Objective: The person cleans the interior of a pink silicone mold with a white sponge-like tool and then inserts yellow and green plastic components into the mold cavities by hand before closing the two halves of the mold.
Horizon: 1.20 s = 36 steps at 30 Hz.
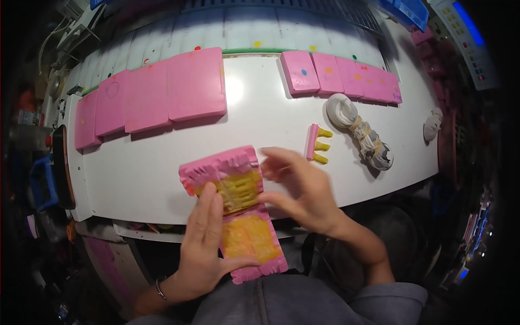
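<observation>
A pink two-part mould [216, 168] lies opened at the near edge of the white table [157, 179], its yellow inner faces up. My left hand [203, 244] holds the lower half [254, 241], thumb along its near edge and fingers flat beside it. Over the right side of the upper half, my right hand [300, 187] has its fingers spread and touching the mould's edge. A small pink strip with yellow prongs [316, 143] lies just beyond my right hand.
Rows of pink mould blocks [157, 97] [341, 76] line the far side of the table. A white bundle bound with rubber bands [360, 130] lies at the right, with a small white piece [432, 125] past it. Blue bins [406, 11] sit behind.
</observation>
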Motion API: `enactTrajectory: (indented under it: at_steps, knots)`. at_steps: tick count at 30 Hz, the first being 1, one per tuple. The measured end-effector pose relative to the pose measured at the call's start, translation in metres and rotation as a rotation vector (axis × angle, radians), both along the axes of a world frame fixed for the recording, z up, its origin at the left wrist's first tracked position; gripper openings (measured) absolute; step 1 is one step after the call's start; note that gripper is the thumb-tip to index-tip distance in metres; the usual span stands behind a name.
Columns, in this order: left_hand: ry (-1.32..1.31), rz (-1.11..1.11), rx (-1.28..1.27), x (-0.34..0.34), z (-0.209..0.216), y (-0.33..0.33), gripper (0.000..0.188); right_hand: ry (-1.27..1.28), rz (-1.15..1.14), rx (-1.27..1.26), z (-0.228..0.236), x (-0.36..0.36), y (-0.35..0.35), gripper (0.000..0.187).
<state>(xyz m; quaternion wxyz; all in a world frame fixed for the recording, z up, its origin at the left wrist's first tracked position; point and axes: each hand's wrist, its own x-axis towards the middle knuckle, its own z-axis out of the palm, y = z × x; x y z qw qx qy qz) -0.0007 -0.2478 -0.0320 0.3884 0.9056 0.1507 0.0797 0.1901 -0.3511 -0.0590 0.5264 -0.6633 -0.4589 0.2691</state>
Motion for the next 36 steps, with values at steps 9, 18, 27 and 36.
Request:
enactTrajectory:
  at_steps: [9, 18, 27, 36]
  knots:
    - [-0.14, 0.005, -0.076, 0.024, -0.002, 0.007, 0.113, -0.821, -0.283, -0.272, 0.003, 0.04, -0.026, 0.05]
    - [-0.277, 0.031, -0.316, 0.032, -0.012, 0.022, 0.119, -0.729, 0.093, 0.185, 0.052, 0.004, 0.007, 0.02]
    - [-0.489, 0.043, -0.53, 0.04, -0.032, 0.022, 0.124, -0.468, 0.14, 0.143, 0.027, -0.013, 0.048, 0.027]
    - [-0.552, 0.056, -0.436, 0.04, -0.038, 0.026, 0.135, -0.442, 0.127, 0.172, 0.021, -0.019, 0.062, 0.022]
